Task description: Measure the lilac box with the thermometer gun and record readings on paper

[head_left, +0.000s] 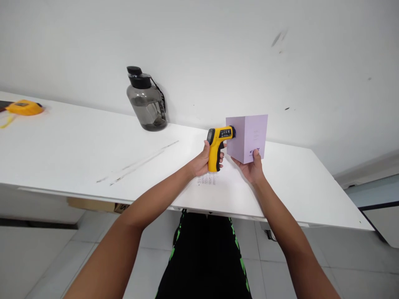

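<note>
My left hand (202, 161) is wrapped round the grip of a yellow and black infrared thermometer gun (214, 153). Its thumb lies near the small display at the back, and the nose points right, against or very close to a folded lilac card (256, 135). That card is held by its lower edge in my right hand (251, 167), thumb on the front and fingers underneath. It stands partly unfolded, its fold turned toward me, with small dark print near the bottom. Both things are held above the white table.
A large grey see-through water bottle (146, 104) with a black lid stands against the wall. A yellow tape measure (25, 108) lies at the far left of the white table (77, 145). A cardboard box (92, 204) shows beneath the front edge.
</note>
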`<state>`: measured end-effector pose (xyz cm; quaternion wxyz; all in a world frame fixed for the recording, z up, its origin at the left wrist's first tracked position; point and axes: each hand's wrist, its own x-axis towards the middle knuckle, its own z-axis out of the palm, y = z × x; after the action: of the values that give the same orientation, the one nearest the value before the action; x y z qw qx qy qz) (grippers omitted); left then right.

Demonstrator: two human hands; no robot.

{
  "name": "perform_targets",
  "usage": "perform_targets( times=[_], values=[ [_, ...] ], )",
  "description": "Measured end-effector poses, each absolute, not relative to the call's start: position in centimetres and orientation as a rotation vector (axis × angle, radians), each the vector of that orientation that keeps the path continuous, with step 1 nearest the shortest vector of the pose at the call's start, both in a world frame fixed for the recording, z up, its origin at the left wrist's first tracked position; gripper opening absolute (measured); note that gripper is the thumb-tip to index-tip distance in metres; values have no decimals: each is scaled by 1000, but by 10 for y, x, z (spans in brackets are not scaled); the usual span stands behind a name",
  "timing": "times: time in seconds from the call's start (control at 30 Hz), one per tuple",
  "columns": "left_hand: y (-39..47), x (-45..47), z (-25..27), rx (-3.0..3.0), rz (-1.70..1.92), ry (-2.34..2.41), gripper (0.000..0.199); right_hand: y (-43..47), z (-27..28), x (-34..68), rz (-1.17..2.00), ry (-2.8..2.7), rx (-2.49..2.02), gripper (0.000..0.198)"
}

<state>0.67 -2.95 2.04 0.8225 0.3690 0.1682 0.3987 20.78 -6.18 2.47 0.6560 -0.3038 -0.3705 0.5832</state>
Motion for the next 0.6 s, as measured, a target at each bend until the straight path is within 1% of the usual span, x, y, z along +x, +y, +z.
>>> perform_targets(
  times=[0.17,0.6],
  values=[
    [-31,8,20,787,846,341,89,-57,20,211,1360,-841,-675,64],
    [-30,4,23,875,888,385,91,-60,20,209,1333,-878,-660,64]
  ],
)
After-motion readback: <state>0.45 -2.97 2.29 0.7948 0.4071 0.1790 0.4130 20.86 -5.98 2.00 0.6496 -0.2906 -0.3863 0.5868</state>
